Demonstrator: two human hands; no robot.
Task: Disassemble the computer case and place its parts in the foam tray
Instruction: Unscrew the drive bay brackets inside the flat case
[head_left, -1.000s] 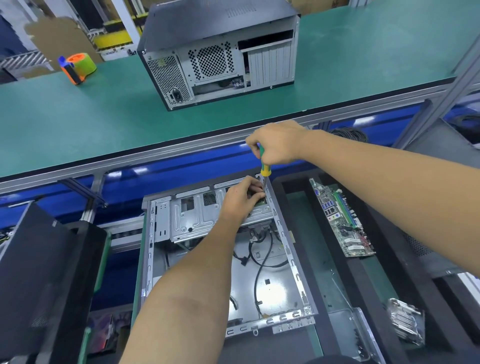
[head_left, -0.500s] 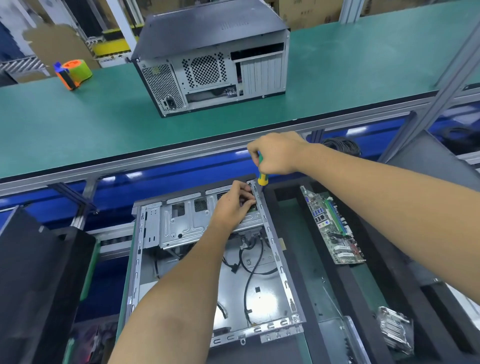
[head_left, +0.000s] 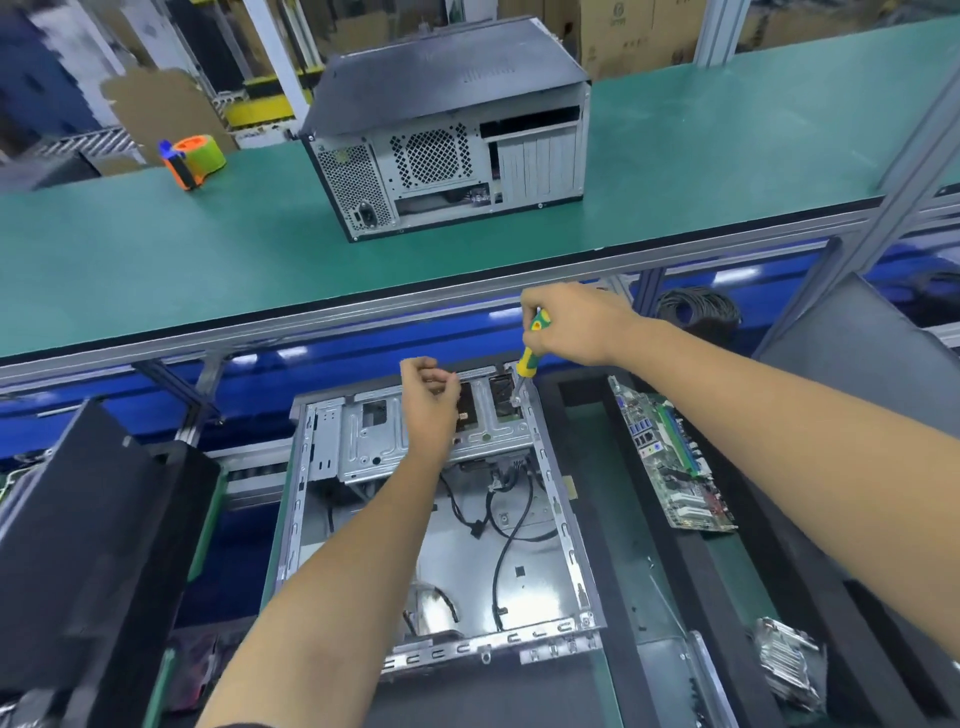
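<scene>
An open silver computer case (head_left: 566, 540) lies flat in front of me with black cables on its floor. A metal drive cage (head_left: 374, 441) spans its far end. My right hand (head_left: 576, 325) grips a yellow-green screwdriver (head_left: 527, 358) held upright, tip at the case's far right corner. Above the drive cage hovers my left hand (head_left: 428, 395), fingers curled and pinched; anything between the fingertips is too small to see. A green motherboard (head_left: 670, 457) rests in the black foam tray (head_left: 644, 519) to the right.
A closed computer case (head_left: 447, 150) stands on the raised green bench (head_left: 156, 249) behind. An orange-green tape dispenser (head_left: 193, 158) sits at its left. A black panel (head_left: 88, 545) leans at my left. A clear plastic part (head_left: 789, 660) lies in the tray's near right.
My left hand has lifted off the drive cage's right end and drawn back to the left, fingers pinched. The right hand keeps the screwdriver at the same corner.
</scene>
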